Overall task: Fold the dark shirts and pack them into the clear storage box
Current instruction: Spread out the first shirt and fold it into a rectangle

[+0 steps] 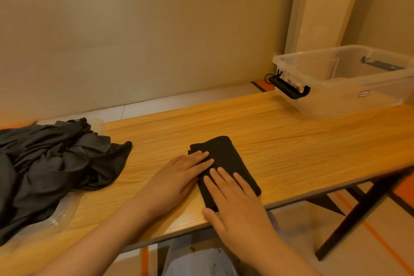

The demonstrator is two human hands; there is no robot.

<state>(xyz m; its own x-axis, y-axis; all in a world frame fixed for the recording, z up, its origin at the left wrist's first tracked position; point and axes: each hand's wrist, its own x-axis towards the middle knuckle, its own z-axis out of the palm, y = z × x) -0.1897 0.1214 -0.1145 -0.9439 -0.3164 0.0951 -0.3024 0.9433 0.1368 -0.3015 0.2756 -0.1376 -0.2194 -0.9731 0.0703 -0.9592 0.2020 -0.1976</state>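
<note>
1. Shirt, folded, lies at frame centre on the table; our left hand and right hand press it flat-fingered, grasping nothing.
2. We judge it soft and light; lift by both long edges toward the clear storage box, upper right.

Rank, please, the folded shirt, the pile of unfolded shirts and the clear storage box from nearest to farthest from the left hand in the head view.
1. Folded shirt: touched by the left hand, centre front.
2. Pile of unfolded shirts: on the left end of the table.
3. Clear storage box: back right corner, farthest.
</note>
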